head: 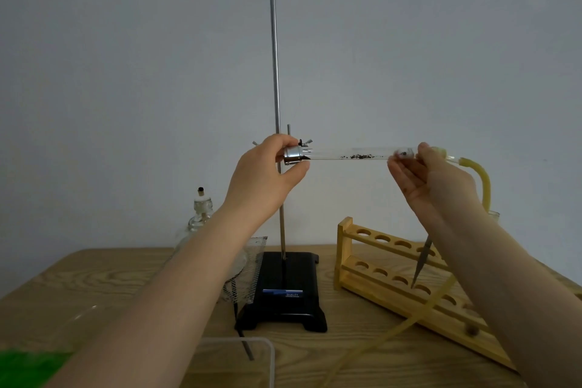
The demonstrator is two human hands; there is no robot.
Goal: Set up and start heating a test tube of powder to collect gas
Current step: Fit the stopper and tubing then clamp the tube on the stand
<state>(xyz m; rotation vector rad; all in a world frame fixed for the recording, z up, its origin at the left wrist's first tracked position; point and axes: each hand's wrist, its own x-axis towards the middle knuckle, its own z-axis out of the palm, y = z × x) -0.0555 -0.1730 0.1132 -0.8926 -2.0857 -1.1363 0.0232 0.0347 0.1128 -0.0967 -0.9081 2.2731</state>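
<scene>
So the tall silver metal rod of the black-based retort stand (276,79) is my landmark here. The clear glass test tube with dark powder grains inside (352,154) lies pretty much horizontal, sticking out to the right of the rod, with its long axis running left to right. One end sits in the shiny metal clamp (294,155) right at the rod, and the other end is over by the right hand.

The left hand (267,178) is the one at the clamp, with its fingers (283,139) and thumb curled round the metal clamp body. The right hand (431,179) is well out to the right of the rod and pinches the stoppered end of the tube, palm turned up, other fingers loosely spread. A yellowish rubber hose (482,179) comes off that end, loops down and trails across the wooden desk (315,353).

My guess: the tube is being seated or levelled in the clamp, so what matters is that the tube runs straight from the left fingers to the right ones, and tightening happens at the rod end. Glass is smooth and brittle, so over-tightening looks like the risk.

Left of the rod and lower sits a glass alcohol burner with a white cap (201,211); it doesn't look lit. A square of white wire gauze (245,274) lies by the base, and a pale wooden test tube rack with round holes (403,274) stands right of it.
</scene>
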